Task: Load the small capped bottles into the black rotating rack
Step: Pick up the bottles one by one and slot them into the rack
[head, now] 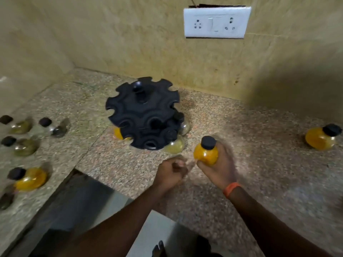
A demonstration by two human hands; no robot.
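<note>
The black rotating rack (143,112) stands on the stone counter near the back wall, with a few small bottles hanging in its lower slots. My right hand (220,167) grips a yellow-filled bottle with a black cap (206,151) just right of the rack's front edge. Beside it, my left hand (171,172) is curled into a loose fist with nothing in it. Another yellow bottle (322,138) rests at the far right. Several capped bottles lie at the left, among them a yellow one (29,178) and greenish ones (25,146). The picture is motion-blurred.
The speckled counter (259,164) meets tan walls at the back and left. A white socket plate (216,22) is on the back wall. A dark gap (74,204) opens below the counter's front edge at lower left.
</note>
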